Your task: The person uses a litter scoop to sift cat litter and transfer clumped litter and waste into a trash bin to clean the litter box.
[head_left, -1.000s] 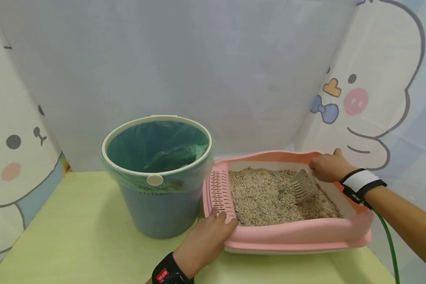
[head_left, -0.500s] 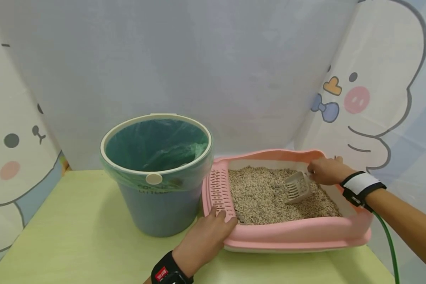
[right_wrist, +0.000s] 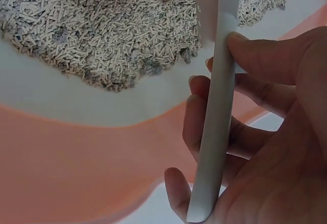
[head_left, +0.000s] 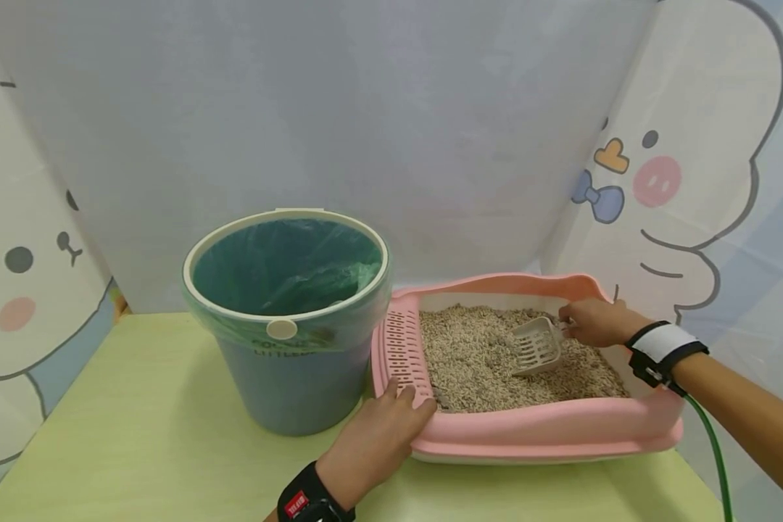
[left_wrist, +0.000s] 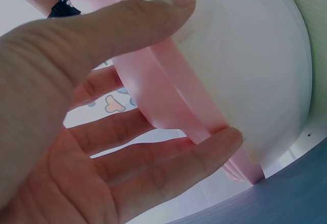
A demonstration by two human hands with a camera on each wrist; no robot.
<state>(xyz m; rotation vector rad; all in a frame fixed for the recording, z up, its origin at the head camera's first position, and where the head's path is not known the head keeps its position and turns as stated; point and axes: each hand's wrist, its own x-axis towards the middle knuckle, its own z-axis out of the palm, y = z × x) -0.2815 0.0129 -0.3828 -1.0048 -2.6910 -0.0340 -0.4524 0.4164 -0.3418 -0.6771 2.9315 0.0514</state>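
Observation:
A pink litter box [head_left: 548, 429] with a white base holds beige pellet litter [head_left: 470, 362]. My right hand [head_left: 597, 321] grips the handle of a pale slotted litter scoop [head_left: 538, 346]. Its slotted head lies at the litter surface in the right half of the box. In the right wrist view the handle [right_wrist: 214, 117] runs between my thumb and curled fingers. My left hand [head_left: 381, 435] holds the box's front left corner, beside the slotted ledge [head_left: 404, 348]. In the left wrist view the thumb lies across the outer side and several fingers reach over the pink rim [left_wrist: 158, 86].
A blue-grey bin [head_left: 293, 391] lined with a green bag stands directly left of the box, its top open. Both stand on a yellow-green table [head_left: 124, 435]. Curtains with cartoon animals close in the back and sides. A green cable [head_left: 714, 449] hangs from my right wrist.
My right hand has drawn the scoop leftward through the litter, toward the middle of the box, and its head has tilted flatter. The left hand stays at the corner.

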